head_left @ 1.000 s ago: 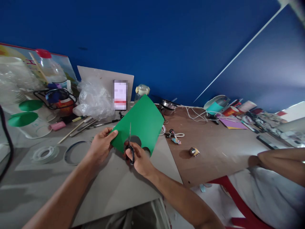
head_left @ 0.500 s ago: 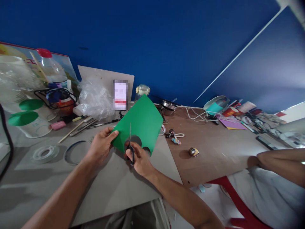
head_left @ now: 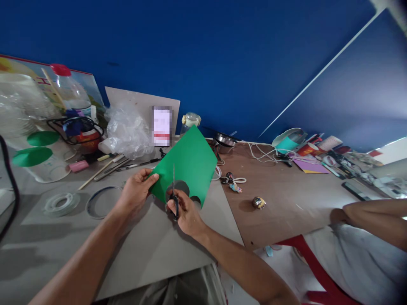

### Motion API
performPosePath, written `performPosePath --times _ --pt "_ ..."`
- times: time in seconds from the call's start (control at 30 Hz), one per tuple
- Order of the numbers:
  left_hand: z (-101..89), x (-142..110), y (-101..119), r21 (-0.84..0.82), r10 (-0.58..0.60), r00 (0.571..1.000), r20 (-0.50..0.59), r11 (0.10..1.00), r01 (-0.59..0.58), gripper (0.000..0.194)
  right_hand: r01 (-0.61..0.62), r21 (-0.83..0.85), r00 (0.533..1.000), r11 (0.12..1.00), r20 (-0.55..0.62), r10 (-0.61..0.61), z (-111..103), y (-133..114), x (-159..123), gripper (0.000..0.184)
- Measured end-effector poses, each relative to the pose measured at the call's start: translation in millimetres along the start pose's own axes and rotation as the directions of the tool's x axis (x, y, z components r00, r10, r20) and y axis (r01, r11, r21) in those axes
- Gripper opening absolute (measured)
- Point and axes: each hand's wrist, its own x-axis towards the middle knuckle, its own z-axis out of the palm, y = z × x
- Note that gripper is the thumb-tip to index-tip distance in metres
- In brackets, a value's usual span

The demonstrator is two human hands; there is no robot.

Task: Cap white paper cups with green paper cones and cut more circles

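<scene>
A green sheet of paper [head_left: 190,159] is held tilted above a grey board [head_left: 152,241]. My left hand [head_left: 135,192] pinches its lower left edge, thumb on top. My right hand [head_left: 184,212] is closed round black-handled scissors [head_left: 174,190], whose blades point up into the sheet. Round holes show in the paper's lower edge beside the blades.
Tape rolls [head_left: 60,202], pens, a plastic bag [head_left: 127,129], a red-capped bottle [head_left: 68,91] and green-lidded tubs [head_left: 32,157] crowd the left. A brown table [head_left: 286,199] carries cables, a small toy [head_left: 259,202] and clutter. Another person's arm [head_left: 375,216] rests at the right.
Almost nothing has moved. The green sheet and both hands have shifted very slightly; the scissors stay in the paper.
</scene>
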Motion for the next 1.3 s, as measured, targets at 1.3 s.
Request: performPosePath --times 1.3 --pt "-12.9 9 4 0.193 0.171 0.983 0.064 0.965 -0.18 0.029 0.03 -0.293 1.0 0.956 0.006 -0.03 -22 20 3 0.038"
